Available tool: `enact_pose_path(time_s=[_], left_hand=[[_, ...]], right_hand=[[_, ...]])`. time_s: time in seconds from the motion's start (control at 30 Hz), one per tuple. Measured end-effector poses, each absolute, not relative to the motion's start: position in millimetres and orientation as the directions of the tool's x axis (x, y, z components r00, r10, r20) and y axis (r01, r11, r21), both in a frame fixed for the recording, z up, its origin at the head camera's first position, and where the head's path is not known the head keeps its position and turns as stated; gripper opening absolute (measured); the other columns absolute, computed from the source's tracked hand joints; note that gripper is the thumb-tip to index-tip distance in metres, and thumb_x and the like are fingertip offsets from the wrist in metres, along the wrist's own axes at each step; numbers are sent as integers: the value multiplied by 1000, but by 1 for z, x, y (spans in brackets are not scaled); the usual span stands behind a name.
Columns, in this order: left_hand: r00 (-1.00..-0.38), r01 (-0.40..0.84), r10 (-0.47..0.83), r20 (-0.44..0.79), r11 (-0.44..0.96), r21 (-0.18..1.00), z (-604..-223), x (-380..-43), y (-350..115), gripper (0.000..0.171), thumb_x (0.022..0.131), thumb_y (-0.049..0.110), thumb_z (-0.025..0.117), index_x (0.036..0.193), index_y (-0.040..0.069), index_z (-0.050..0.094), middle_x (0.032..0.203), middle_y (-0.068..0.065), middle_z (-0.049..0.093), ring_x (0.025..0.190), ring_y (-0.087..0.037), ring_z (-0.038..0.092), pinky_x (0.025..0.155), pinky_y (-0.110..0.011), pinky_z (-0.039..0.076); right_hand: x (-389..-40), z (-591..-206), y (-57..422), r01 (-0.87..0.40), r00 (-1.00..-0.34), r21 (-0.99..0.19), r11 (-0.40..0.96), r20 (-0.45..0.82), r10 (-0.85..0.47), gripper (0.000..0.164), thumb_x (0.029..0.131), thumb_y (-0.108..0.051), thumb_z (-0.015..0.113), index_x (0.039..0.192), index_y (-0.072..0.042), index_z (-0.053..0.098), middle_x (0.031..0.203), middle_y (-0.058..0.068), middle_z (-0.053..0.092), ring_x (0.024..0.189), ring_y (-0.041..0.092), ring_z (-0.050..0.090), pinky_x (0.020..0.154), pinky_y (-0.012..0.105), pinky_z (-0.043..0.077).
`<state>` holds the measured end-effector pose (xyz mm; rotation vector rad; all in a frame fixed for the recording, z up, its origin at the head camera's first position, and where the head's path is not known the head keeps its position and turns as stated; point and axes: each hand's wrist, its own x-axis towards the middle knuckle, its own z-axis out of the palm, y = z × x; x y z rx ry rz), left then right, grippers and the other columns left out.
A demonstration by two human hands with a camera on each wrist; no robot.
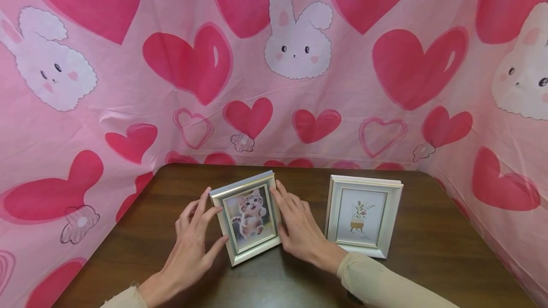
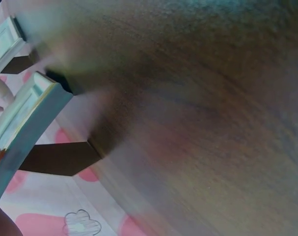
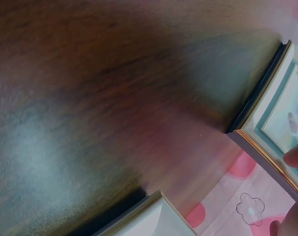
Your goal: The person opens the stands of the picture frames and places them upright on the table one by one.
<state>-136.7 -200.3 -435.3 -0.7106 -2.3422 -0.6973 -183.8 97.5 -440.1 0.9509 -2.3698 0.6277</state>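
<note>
A picture frame [image 1: 234, 251] with a kitten picture [image 1: 251, 214] stands tilted back on the brown table, angled a little. My left hand [image 1: 188, 239] grips its left edge, with the thumb [image 1: 217, 247] and a finger at the front border. From the other side, my right hand [image 1: 301, 226] holds the right edge, fingertips near the top corner and thumb lower down. In the left wrist view, a dark support leg [image 2: 60, 158] juts out behind the frame. The right wrist view shows a right fingertip [image 3: 296, 155] over the frame's border.
To the right of my right hand stands a second picture frame [image 1: 394, 217] with a potted plant picture. The brown table [image 1: 141, 246] is surrounded at the back and sides by a pink cloth [image 1: 282, 94] with hearts and rabbits.
</note>
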Motion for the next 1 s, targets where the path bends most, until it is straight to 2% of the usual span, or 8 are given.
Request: enact_pose_path(time_s=[0.3, 0.7, 0.9, 1.0], left_hand=[[-673, 634, 323, 665, 715, 295, -432, -141, -201, 80, 76, 16, 92, 145, 14, 51, 174, -14, 19, 139, -41, 27, 102, -63, 22], [-670, 642, 333, 663, 709, 293, -432, -142, -203, 85, 74, 12, 94, 147, 15, 50, 175, -12, 17, 138, -41, 28, 102, -62, 20], [-674, 641, 338, 657, 710, 292, -431, -145, -204, 84, 75, 12, 93, 146, 16, 50, 174, -13, 18, 138, -41, 28, 103, -64, 20], [-674, 641, 343, 654, 711, 289, -430, -146, -205, 83, 75, 12, 93, 146, 16, 50, 175, -12, 17, 138, -41, 28, 102, -65, 20]], right_hand=[[-185, -440, 98, -718, -628, -221, 660, 616, -476, 102, 83, -5, 79, 168, -14, 23, 174, 7, 21, 137, 32, 44, 103, 55, 40], [-181, -440, 98, -689, -680, -265, 674, 557, -476, 104, 86, -7, 79, 170, -18, 18, 176, 3, 15, 143, 31, 39, 109, 55, 36], [-180, -439, 97, -682, -686, -260, 683, 551, -476, 104, 86, -7, 78, 170, -19, 17, 176, 0, 11, 144, 29, 38, 109, 54, 36], [-179, -439, 97, -683, -683, -255, 684, 554, -475, 104, 86, -7, 78, 170, -18, 18, 176, 2, 13, 143, 30, 38, 108, 54, 36]])
